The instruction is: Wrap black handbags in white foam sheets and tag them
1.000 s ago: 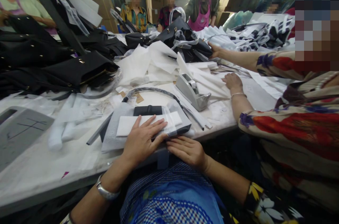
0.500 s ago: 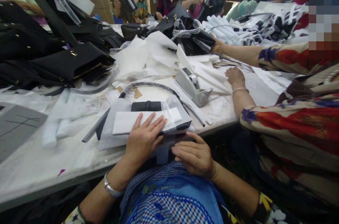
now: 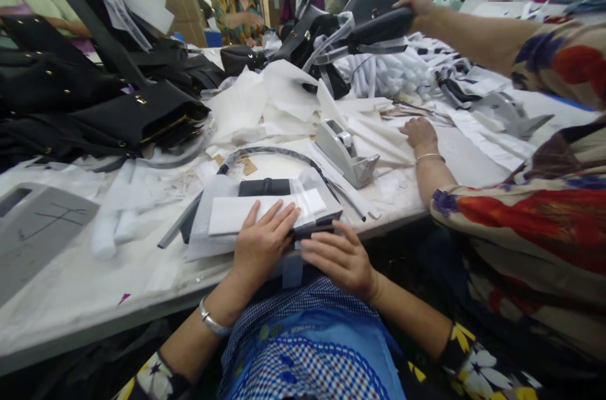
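A black handbag (image 3: 315, 228) lies at the table's front edge, partly covered by a translucent wrapping sheet (image 3: 204, 233) and a white padding strip (image 3: 231, 214). Its wrapped handle (image 3: 265, 151) arches away from me. My left hand (image 3: 266, 229) lies flat on the strip, fingers spread. My right hand (image 3: 338, 255) is at the bag's near edge, fingers stretched out and thumb apart; whether it presses on the bag I cannot tell. A pale strip (image 3: 292, 270) hangs below the table edge between my hands.
A grey tape dispenser (image 3: 348, 154) stands behind the bag to the right. Black handbags (image 3: 137, 113) are piled at the left, near a grey box (image 3: 40, 236). White sheets (image 3: 284, 91) cover the middle. A co-worker's arm (image 3: 473, 31) holds up a black bag (image 3: 374, 18) at the right.
My right hand has moved up slightly toward the bag's near edge. The co-worker at the right has lifted a black bag off the pile. My left hand stays on the white strip.
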The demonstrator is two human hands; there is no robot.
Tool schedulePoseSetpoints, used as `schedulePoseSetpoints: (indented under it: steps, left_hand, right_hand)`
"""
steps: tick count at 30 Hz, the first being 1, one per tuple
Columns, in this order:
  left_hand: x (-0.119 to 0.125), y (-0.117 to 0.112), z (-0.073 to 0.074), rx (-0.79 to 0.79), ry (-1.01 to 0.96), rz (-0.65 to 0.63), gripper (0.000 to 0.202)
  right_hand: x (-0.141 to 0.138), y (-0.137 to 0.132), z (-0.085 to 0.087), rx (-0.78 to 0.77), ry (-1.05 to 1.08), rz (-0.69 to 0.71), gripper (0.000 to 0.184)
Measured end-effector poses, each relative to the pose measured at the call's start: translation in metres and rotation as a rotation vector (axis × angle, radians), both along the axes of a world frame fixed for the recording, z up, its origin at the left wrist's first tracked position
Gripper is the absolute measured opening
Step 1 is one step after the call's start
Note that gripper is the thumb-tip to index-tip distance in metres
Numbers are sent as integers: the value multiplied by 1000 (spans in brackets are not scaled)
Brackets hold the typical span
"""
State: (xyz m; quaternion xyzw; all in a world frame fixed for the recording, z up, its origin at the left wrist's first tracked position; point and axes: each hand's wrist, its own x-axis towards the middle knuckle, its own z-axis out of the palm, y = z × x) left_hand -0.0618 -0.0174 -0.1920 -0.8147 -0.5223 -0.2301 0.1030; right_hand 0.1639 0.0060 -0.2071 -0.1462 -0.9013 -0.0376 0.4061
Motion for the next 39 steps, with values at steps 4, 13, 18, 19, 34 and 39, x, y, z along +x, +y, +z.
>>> schedulePoseSetpoints:
  steps: [4, 13, 18, 19, 34, 39]
  left_hand:
    - [1, 1, -3, 42, 6, 0, 40]
    - [1, 0, -1, 12, 2, 31, 44]
    - [1, 1, -3, -1, -28, 31, 44]
    - [1, 1, -3, -2, -34, 33, 43]
    - [0, 0, -7, 31, -28, 5, 41]
    - [1, -1, -2, -10, -21, 11, 43]
  right_hand:
    - [-6, 16, 18, -114, -4, -26, 37]
    - [-85, 112, 66, -344, -792, -301, 30]
    - [-90, 107, 62, -342, -875, -376, 20]
    - [-91, 108, 63, -350, -886, -390, 20]
    - [1, 18, 36, -127, 10, 49, 32]
    - [5, -26, -44, 86, -178, 29, 37]
